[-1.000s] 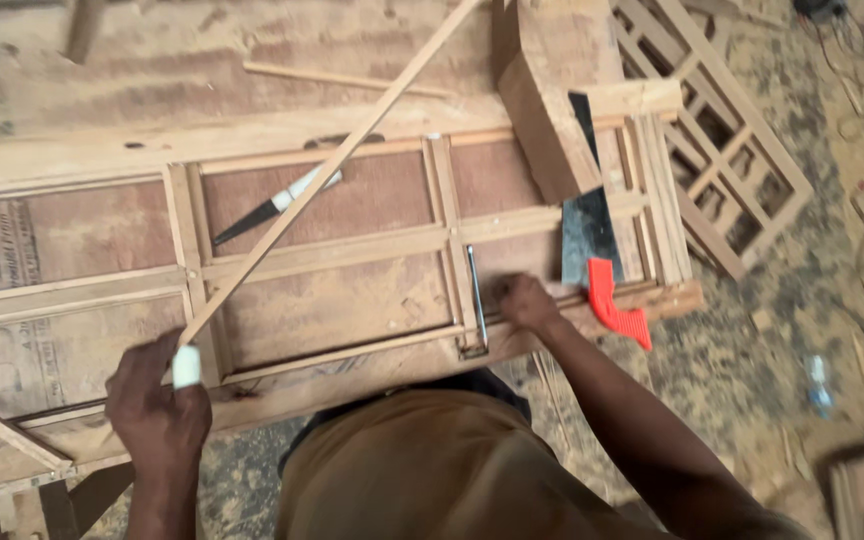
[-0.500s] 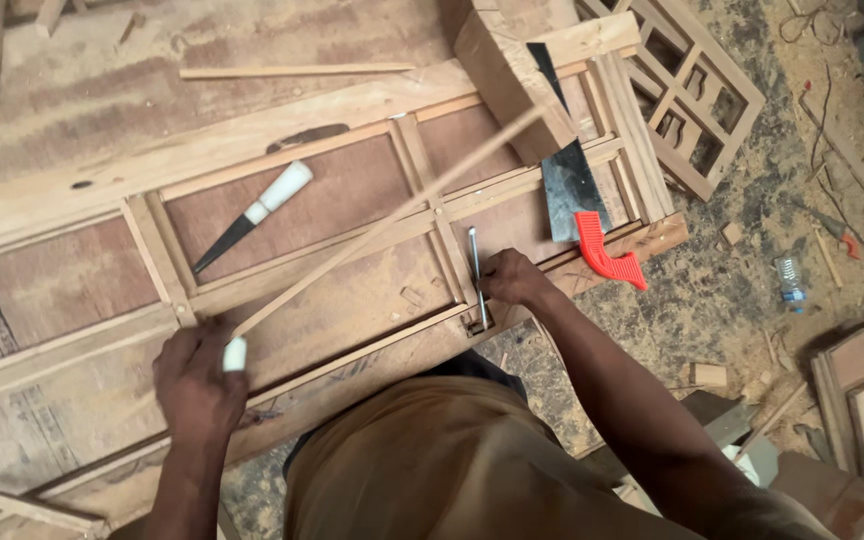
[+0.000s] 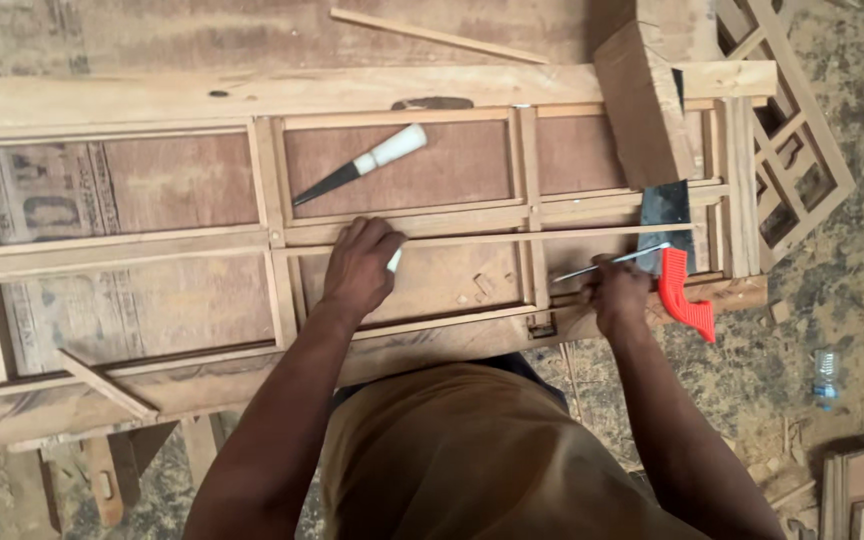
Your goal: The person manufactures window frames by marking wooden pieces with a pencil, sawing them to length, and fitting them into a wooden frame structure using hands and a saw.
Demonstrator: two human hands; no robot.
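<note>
A long wooden panelled frame (image 3: pixel 252 95) lies flat in front of me. My left hand (image 3: pixel 360 265) grips the near end of a thin wooden strip (image 3: pixel 552 237), which lies level along the frame's middle rail. A small white piece shows between the fingers. My right hand (image 3: pixel 617 295) rests at the frame's near edge, closed on a thin metal rod or blade (image 3: pixel 612 262) that slants up to the right. A handsaw with a red handle (image 3: pixel 687 300) lies just right of that hand. A chisel with a white handle (image 3: pixel 362 165) lies on the panel beyond my left hand.
A thick wooden block (image 3: pixel 642 100) stands on the frame's right end. A lattice frame (image 3: pixel 802 150) lies on the sawdust-strewn floor at right. A loose slat (image 3: pixel 442 37) lies beyond the frame and another (image 3: pixel 102 383) at near left. A small plastic bottle (image 3: pixel 825 365) lies on the floor.
The strip swung from a diagonal slant down to lie level along the middle rail, with my left hand following it. The metal piece by my right hand tipped from upright to slanting.
</note>
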